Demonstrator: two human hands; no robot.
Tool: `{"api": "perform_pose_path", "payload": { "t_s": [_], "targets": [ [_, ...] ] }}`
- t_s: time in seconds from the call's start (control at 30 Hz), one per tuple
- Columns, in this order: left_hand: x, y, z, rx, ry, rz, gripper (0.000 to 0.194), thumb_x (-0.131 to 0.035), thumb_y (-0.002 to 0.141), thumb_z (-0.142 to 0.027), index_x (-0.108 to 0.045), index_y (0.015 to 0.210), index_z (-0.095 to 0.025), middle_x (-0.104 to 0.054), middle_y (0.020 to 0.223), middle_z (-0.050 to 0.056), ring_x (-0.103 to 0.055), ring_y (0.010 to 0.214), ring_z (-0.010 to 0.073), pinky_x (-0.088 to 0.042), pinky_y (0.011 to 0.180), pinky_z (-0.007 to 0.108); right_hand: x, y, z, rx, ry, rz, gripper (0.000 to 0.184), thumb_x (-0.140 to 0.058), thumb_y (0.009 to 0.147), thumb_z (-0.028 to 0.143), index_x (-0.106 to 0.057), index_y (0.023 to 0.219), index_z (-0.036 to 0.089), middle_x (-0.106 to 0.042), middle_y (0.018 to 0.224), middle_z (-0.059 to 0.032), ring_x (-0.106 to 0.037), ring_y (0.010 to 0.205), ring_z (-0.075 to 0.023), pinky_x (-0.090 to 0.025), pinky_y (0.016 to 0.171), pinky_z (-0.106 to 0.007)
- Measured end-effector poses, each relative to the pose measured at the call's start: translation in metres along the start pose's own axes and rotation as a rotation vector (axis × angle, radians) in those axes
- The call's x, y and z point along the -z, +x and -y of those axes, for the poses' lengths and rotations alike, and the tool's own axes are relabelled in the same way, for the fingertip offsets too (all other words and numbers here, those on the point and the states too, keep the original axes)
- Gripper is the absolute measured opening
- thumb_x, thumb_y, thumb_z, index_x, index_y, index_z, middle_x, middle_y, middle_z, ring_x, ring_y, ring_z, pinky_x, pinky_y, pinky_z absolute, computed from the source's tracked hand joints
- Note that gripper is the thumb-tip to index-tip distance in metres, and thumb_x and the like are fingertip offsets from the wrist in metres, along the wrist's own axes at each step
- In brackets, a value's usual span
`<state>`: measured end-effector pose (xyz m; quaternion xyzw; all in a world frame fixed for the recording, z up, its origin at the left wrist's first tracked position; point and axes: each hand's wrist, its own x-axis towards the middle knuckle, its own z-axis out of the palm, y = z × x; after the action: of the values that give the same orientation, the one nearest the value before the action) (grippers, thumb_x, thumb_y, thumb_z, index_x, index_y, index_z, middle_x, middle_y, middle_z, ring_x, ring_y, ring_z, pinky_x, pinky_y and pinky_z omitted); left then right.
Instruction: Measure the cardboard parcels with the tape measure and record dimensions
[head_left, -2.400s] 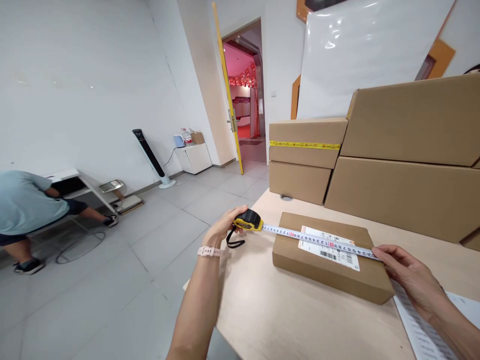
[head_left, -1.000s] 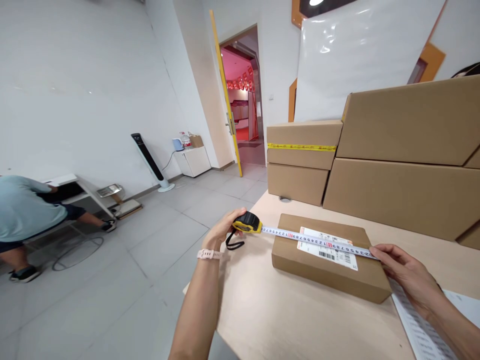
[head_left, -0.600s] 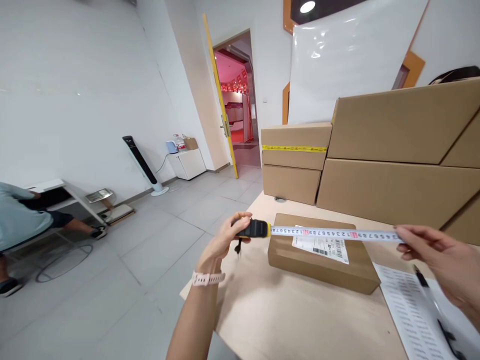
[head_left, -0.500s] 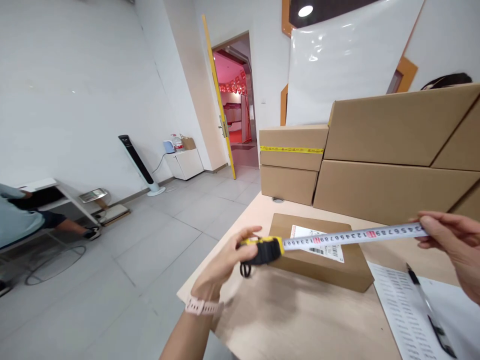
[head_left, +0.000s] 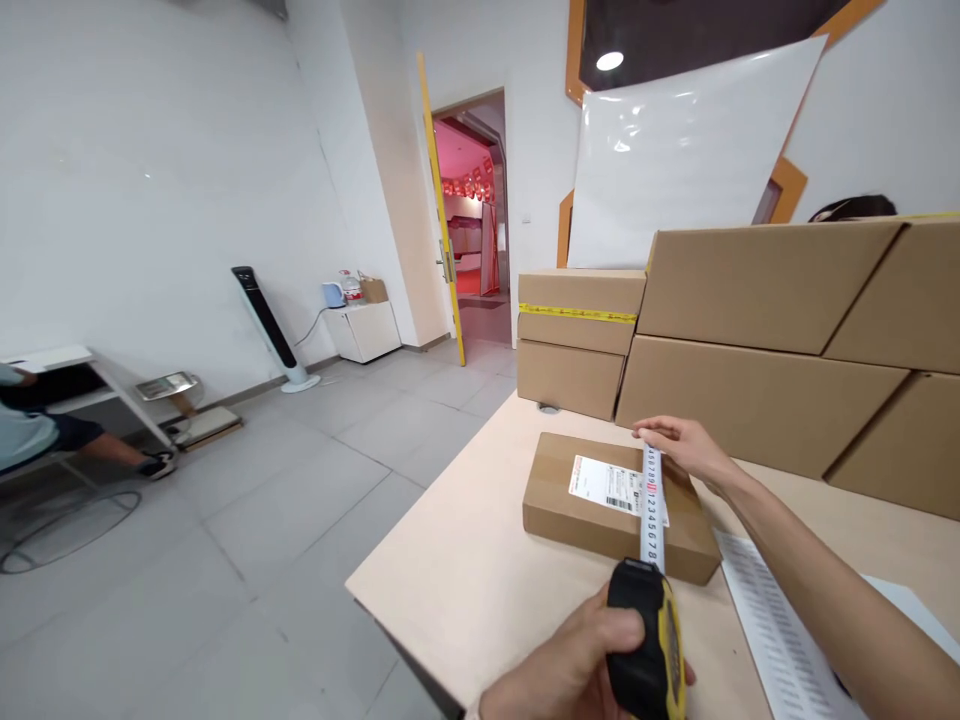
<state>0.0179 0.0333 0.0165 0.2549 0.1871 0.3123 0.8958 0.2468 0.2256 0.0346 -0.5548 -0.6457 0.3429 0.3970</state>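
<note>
A flat brown cardboard box [head_left: 577, 510] with a white shipping label [head_left: 607, 482] lies on the light wooden table [head_left: 465, 580]. My left hand [head_left: 577, 665] is closed on a black and yellow tape measure [head_left: 646, 640] at the near side of the box. Its white blade [head_left: 652, 505] runs front to back across the box top. My right hand [head_left: 686, 448] pinches the blade's end at the far edge of the box.
Large cardboard boxes [head_left: 757, 350] are stacked at the back of the table, one with yellow tape [head_left: 577, 312]. A printed sheet [head_left: 780, 640] lies to the right. A person [head_left: 30, 430] sits at far left by a white desk. A tower fan [head_left: 266, 325] and an open doorway [head_left: 472, 220] stand beyond.
The tape, stretched left to right along the box, was lifted and turned. It now spans the box front to back, my left hand near me, my right hand at the far edge.
</note>
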Motion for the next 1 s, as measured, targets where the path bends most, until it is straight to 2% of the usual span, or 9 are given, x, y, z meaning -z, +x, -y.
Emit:
{"api": "perform_pose_path", "payload": {
  "t_s": [0.13, 0.3, 0.43, 0.53, 0.6, 0.7, 0.87, 1.0],
  "targets": [
    [0.001, 0.004, 0.002, -0.023, 0.009, -0.042, 0.054, -0.072, 0.070, -0.041, -0.047, 0.113, -0.019, -0.068, 0.098, 0.009, -0.069, 0.078, 0.0204, -0.045, 0.081, 0.035, -0.019, 0.024, -0.003, 0.026, -0.073, 0.028, 0.029, -0.068, 0.068, 0.042, -0.071, 0.083, 0.017, -0.076, 0.086, -0.0096, -0.068, 0.079, -0.0228, -0.050, 0.072, -0.032],
    [0.005, 0.004, 0.007, -0.089, 0.092, -0.049, 0.054, -0.071, 0.073, -0.047, -0.045, 0.111, -0.019, -0.067, 0.096, 0.011, -0.069, 0.082, 0.0263, -0.049, 0.076, 0.040, -0.036, 0.031, -0.003, 0.041, -0.164, 0.068, 0.022, -0.068, 0.066, 0.038, -0.073, 0.072, 0.018, -0.074, 0.070, -0.0048, -0.066, 0.070, -0.0213, -0.047, 0.069, -0.031],
    [0.006, 0.003, 0.009, -0.094, 0.075, -0.069, 0.058, -0.074, 0.071, -0.044, -0.045, 0.113, -0.017, -0.066, 0.092, 0.012, -0.067, 0.086, 0.0288, -0.050, 0.075, 0.041, -0.036, 0.029, -0.004, 0.023, -0.209, 0.058, 0.024, -0.065, 0.068, 0.040, -0.074, 0.070, 0.018, -0.073, 0.069, -0.0043, -0.066, 0.073, -0.0222, -0.045, 0.069, -0.031],
    [0.006, 0.001, 0.010, -0.086, 0.057, -0.063, 0.057, -0.076, 0.069, -0.043, -0.046, 0.109, -0.016, -0.066, 0.090, 0.011, -0.068, 0.080, 0.0270, -0.049, 0.078, 0.044, -0.032, 0.026, -0.005, 0.014, -0.215, 0.067, 0.027, -0.064, 0.069, 0.042, -0.075, 0.071, 0.017, -0.073, 0.067, -0.0044, -0.066, 0.073, -0.0227, -0.044, 0.069, -0.031],
    [0.005, -0.001, 0.011, -0.097, 0.058, -0.045, 0.054, -0.076, 0.069, -0.044, -0.047, 0.105, -0.016, -0.065, 0.089, 0.011, -0.068, 0.079, 0.0266, -0.048, 0.080, 0.045, -0.030, 0.025, -0.008, 0.017, -0.194, 0.096, 0.029, -0.065, 0.069, 0.045, -0.075, 0.071, 0.017, -0.073, 0.067, -0.0042, -0.066, 0.072, -0.0221, -0.044, 0.067, -0.031],
    [0.004, -0.003, 0.009, -0.133, 0.063, -0.020, 0.048, -0.076, 0.070, -0.041, -0.050, 0.102, -0.017, -0.065, 0.093, 0.011, -0.068, 0.088, 0.0285, -0.047, 0.085, 0.045, -0.030, 0.023, -0.012, 0.025, -0.136, 0.151, 0.033, -0.065, 0.069, 0.049, -0.073, 0.071, 0.017, -0.073, 0.068, -0.0038, -0.065, 0.068, -0.0205, -0.046, 0.065, -0.030],
    [0.002, -0.005, 0.008, -0.114, 0.087, 0.056, 0.044, -0.068, 0.077, -0.042, -0.050, 0.109, -0.018, -0.067, 0.084, 0.008, -0.068, 0.090, 0.0311, -0.045, 0.087, 0.049, -0.032, 0.023, -0.019, 0.014, -0.059, 0.180, 0.034, -0.069, 0.065, 0.051, -0.069, 0.073, 0.018, -0.070, 0.064, -0.0009, -0.064, 0.063, -0.0178, -0.047, 0.063, -0.028],
    [0.001, -0.004, 0.014, -0.186, 0.002, -0.006, 0.049, -0.067, 0.077, -0.043, -0.051, 0.117, -0.020, -0.061, 0.115, 0.011, -0.065, 0.102, 0.0319, -0.041, 0.093, 0.048, -0.031, 0.026, -0.021, -0.026, -0.030, 0.190, 0.031, -0.072, 0.065, 0.048, -0.065, 0.070, 0.018, -0.068, 0.058, 0.0001, -0.062, 0.057, -0.0161, -0.045, 0.057, -0.027]
  ]
}}
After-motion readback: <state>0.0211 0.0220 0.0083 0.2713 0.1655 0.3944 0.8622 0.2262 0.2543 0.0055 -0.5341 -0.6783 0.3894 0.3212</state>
